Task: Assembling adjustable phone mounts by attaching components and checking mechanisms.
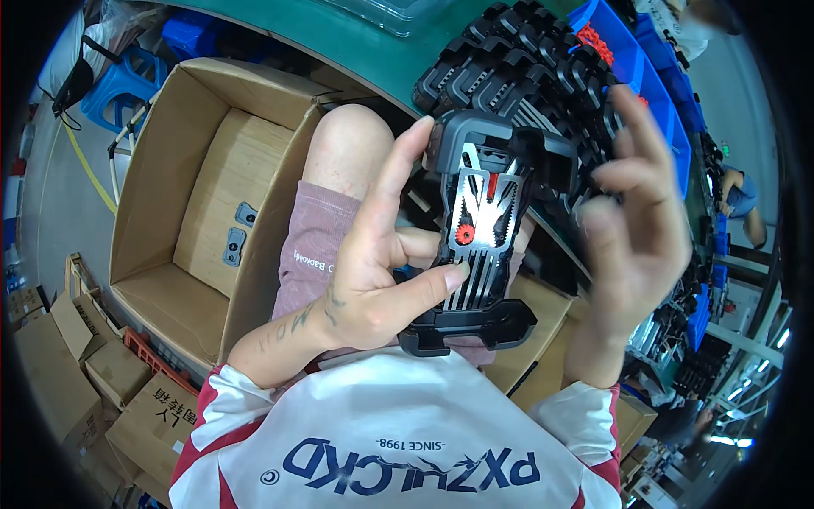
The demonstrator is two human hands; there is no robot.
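My left hand (381, 288) grips a black plastic assembly (432, 318) above my lap, its thumb on the front and its fingers along the left side. The assembly looks like a long open housing with flared black ends. Set into it are a silver metal plate (482, 188), a small red gear (465, 234), a red strip (492, 187) and several slim metal bars (476, 284). To its right, my right hand (636, 212) is raised, blurred by motion, with fingers apart and nothing visible in them. It is nearest the assembly's upper right end.
A cardboard box (237, 85) stands open at the left, two small grey plates (234, 244) inside. Similar black assemblies (509, 64) are piled on the green table (322, 34). Blue bins (644, 76) with red parts (598, 42) line the far right. A person (742, 199) is farther right.
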